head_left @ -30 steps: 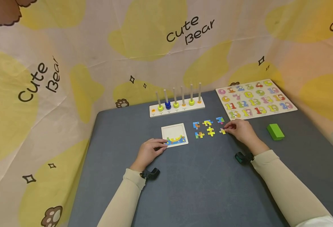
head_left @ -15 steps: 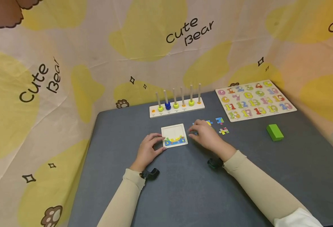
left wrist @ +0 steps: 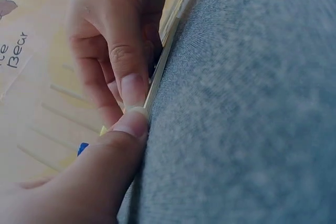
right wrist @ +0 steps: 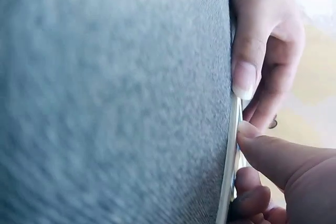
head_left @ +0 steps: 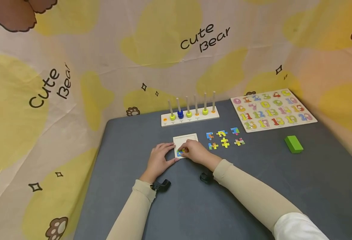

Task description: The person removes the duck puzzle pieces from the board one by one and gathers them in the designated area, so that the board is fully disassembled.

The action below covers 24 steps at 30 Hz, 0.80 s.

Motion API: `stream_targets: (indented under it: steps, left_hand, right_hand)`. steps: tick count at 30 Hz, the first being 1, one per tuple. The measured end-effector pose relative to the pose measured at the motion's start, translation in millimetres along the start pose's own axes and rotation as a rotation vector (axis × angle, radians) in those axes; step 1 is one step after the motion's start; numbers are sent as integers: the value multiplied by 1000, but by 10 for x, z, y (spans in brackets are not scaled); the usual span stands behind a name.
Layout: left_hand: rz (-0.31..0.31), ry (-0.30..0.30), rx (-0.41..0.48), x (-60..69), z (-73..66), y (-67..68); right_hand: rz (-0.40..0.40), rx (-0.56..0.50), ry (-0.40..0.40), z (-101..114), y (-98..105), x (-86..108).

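Note:
On the table is a small square puzzle tray (head_left: 189,136) with a pale wooden bottom. My left hand (head_left: 159,159) holds its near left corner, with the fingers at the left side and the thumb at the near edge. Over the tray's lower part, my right hand (head_left: 197,152) pinches at a blue-and-yellow jigsaw piece (head_left: 179,153) between thumb and curled fingers. Most of the jigsaw pieces in the tray are hidden under that hand. In the right wrist view, my right thumb (right wrist: 257,139) lies just over the tray's edge (right wrist: 229,153), near the left thumb (right wrist: 244,77).
Several loose jigsaw pieces (head_left: 225,142) lie in two rows right of the tray. Behind stands a counting rack (head_left: 191,119) with upright pegs and rings. A number board (head_left: 273,110) lies at back right, with a green block (head_left: 294,144) in front of it.
My right hand has moved left from the loose pieces onto the tray. The rightmost loose piece in the near row lies turned. My left hand has stayed at the tray's corner.

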<state>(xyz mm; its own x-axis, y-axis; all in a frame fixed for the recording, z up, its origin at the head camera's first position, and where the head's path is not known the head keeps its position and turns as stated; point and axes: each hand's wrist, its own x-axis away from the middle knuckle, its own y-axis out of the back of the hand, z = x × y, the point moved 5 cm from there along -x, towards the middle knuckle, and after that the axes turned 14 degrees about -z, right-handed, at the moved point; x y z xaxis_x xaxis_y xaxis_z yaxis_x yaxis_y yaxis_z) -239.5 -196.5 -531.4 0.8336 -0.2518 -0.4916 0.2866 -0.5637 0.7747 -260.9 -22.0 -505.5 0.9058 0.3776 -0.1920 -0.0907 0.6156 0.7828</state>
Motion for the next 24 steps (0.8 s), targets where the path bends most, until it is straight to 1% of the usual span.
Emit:
stream_targets:
  steps: [5, 10, 14, 20, 24]
  left_hand:
    - [-20, -51, -3, -9, -20, 2]
    - [-21, -73, 11, -22, -52, -3]
    - [-23, -69, 12, -16, -57, -5]
    - [-22, -42, 13, 16, -41, 3]
    - [-28, -41, 27, 21, -39, 26]
  right_hand:
    - [27, 2, -17, -24, -21, 7]
    - [51, -16, -79, -38, -6, -11]
    - [59, -33, -118, -51, -10, -30]
    - [60, -61, -122, -51, -27, -60]
    - [61, -88, -143, -50, -31, -83]
